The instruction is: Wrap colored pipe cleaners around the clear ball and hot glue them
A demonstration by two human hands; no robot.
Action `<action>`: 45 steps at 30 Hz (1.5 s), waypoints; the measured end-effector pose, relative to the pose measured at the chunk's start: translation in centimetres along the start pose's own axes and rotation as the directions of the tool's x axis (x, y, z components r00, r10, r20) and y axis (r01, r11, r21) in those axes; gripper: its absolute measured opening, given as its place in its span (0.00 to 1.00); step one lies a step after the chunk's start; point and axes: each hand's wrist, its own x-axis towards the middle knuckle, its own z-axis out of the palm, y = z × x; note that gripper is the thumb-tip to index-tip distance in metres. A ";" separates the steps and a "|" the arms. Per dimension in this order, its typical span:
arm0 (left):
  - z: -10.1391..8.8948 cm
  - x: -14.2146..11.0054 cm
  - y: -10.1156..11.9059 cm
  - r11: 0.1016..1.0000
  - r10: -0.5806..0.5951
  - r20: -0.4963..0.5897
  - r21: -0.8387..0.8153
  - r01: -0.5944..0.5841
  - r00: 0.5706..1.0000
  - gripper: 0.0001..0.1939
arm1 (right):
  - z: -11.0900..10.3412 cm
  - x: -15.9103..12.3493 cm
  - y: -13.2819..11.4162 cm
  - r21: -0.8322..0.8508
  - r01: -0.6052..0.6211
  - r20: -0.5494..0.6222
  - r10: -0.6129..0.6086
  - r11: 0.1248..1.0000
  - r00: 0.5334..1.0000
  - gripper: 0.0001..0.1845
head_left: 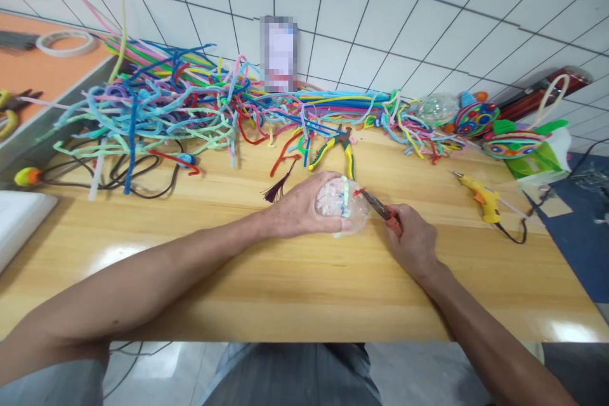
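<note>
My left hand (pixel 295 208) is wrapped round a clear plastic ball (pixel 356 212) with pale, glittery bits in it. A light green pipe cleaner (pixel 346 193) runs like a band over the ball. In my right hand (pixel 415 238) is a pair of pliers (pixel 378 206) with orange-red handles. Their jaws point at the right side of the ball, at a small red piece (pixel 359 191); whether they grip it I cannot tell. Just behind the ball lie yellow-and-green pliers (pixel 339 147), handles apart. A dark tassel (pixel 278 187) lies behind my left wrist.
Heaped pipe cleaners (pixel 157 104) line the back of the wooden table (pixel 304 292), below a phone (pixel 280 54) against the tiled wall. A yellow glue gun (pixel 480 195) with its cord lies to the right. Decorated balls (pixel 476 118) stand at the back right. Black cord (pixel 124 168) coils at left.
</note>
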 end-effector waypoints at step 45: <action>-1.2 1.1 -1.6 0.361 -0.141 0.428 -0.818 0.448 0.893 0.49 | -2.6 3.6 2.6 0.091 -0.211 -0.037 0.215 0.973 0.976 0.22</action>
